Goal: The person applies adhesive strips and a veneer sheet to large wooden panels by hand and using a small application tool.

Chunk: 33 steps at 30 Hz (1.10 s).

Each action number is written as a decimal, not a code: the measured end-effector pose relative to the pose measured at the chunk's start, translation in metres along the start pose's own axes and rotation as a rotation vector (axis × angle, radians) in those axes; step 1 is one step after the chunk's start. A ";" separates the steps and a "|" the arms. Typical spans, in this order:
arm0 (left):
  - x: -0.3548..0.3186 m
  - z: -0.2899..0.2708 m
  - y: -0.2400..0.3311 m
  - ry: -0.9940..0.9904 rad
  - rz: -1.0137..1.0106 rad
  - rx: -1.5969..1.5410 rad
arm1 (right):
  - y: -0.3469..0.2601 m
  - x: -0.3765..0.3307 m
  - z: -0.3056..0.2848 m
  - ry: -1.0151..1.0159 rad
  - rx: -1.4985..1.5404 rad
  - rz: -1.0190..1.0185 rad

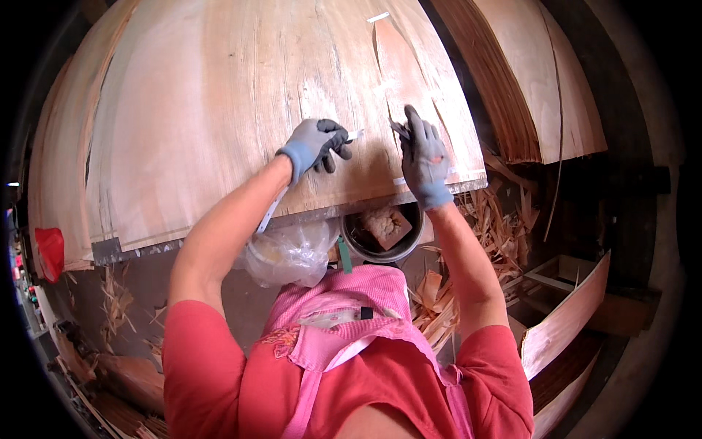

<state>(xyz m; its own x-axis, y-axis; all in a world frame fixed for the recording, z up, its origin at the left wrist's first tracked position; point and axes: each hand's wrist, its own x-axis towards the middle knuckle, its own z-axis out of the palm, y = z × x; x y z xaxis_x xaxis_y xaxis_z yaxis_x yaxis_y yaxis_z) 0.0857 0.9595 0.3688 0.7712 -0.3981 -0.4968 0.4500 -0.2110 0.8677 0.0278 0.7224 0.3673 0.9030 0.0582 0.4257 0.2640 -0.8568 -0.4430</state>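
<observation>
My left hand (314,146), in a grey glove with dark fingertips, pinches a short piece of white tape (356,135) just above a wide sheet of wood veneer (241,95). My right hand (424,157), gloved the same way, is over the sheet's right part. Its fingers are closed around a small dark object, mostly hidden, whose kind I cannot make out. Beyond the right hand lies a narrow reddish veneer strip (398,62) on the sheet, with a piece of white tape (378,17) across its far end. Dark cracks run along the sheet's grain.
Below the near edge are a clear plastic bag (289,256) and a round dark container (356,245) with a wooden block inside. Veneer scraps (435,300) litter the floor. Another veneer stack (504,80) stands at the far right; a red object (50,254) hangs at the left corner.
</observation>
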 end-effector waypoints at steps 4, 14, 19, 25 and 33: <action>0.042 0.003 0.003 0.024 -0.050 0.104 | 0.009 0.040 0.033 0.050 -0.122 -0.093; 0.017 0.008 0.027 0.005 -0.210 0.126 | 0.024 0.087 0.110 -0.004 -0.278 -0.168; 0.021 -0.024 -0.011 0.021 -0.258 -0.007 | 0.013 0.089 0.109 -0.053 -0.253 -0.159; 0.019 -0.024 -0.006 0.055 -0.221 0.057 | 0.010 0.100 0.072 0.135 -0.065 -0.124; 0.018 -0.022 -0.006 0.055 -0.223 0.104 | -0.014 0.102 0.098 0.024 -0.112 -0.188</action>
<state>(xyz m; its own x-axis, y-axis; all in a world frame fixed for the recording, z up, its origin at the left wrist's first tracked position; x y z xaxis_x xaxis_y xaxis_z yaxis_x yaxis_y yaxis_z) 0.1069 0.9729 0.3545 0.6825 -0.2827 -0.6740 0.5652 -0.3805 0.7320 0.1492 0.7901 0.3397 0.8328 0.2109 0.5118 0.3862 -0.8837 -0.2643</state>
